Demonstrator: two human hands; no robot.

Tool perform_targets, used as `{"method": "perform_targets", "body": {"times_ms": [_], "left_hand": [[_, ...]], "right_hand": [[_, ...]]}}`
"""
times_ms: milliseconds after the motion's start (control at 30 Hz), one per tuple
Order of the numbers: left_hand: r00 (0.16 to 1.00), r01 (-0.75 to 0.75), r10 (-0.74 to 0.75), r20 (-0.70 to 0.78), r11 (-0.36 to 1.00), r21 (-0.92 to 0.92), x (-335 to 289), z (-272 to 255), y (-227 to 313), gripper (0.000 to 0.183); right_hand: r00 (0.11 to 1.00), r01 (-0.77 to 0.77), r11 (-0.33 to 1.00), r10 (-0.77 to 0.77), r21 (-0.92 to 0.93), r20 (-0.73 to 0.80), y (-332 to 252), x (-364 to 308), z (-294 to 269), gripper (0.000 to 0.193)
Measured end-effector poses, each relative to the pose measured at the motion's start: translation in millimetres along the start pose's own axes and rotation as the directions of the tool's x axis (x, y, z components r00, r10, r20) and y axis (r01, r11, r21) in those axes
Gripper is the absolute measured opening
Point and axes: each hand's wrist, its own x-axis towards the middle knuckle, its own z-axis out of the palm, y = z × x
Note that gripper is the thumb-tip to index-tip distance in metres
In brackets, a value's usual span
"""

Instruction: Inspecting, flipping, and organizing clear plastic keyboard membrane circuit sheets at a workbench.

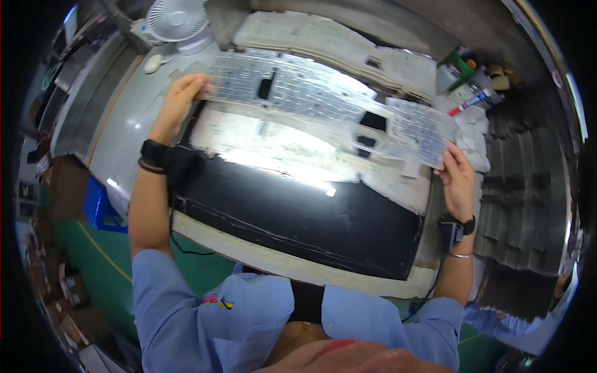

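Between my two hands stretches a long clear plastic sheet (311, 87), patterned with a grid of lines like a keyboard layout and pierced by several cutouts. My left hand (185, 99) pinches its left end, and my right hand (456, 176) grips the right end between thumb and fingers. The sheet is held over a pale, marked sheet or plate (249, 133) that reflects bright light. That pale piece lies on the far part of a black work mat (298, 211). Whether the clear sheet touches it I cannot tell.
A stack of pale sheets (305, 31) lies at the back. A white fan (179, 22) and a white computer mouse (153, 63) are at the back left. At the back right are a marker (469, 102) and white cloth (472, 133). Ridged grey trays (519, 193) stand right.
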Motion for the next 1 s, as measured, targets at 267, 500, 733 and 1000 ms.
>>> {"method": "perform_targets", "body": {"times_ms": [267, 500, 733, 1000], "left_hand": [[0.991, -0.012, 0.016, -0.131, 0.999, 0.032, 7, -14, -14, 0.023], [0.990, -0.009, 0.021, -0.138, 0.996, 0.084, 7, -14, -10, 0.024], [0.988, 0.018, -0.001, -0.156, 0.994, 0.106, 5, -11, -8, 0.024], [0.981, 0.030, -0.006, -0.191, 0.992, 0.120, 5, -14, -10, 0.024]], "right_hand": [[0.991, -0.023, 1.000, 0.021, 0.011, 0.129, -13, -15, 25, 0.032], [0.988, -0.014, 0.999, 0.009, 0.032, 0.155, -20, -21, 30, 0.034], [0.989, -0.026, 0.999, 0.023, 0.020, 0.143, -18, -22, 29, 0.035], [0.991, -0.027, 1.000, 0.026, 0.004, 0.130, -16, -22, 30, 0.034]]}}
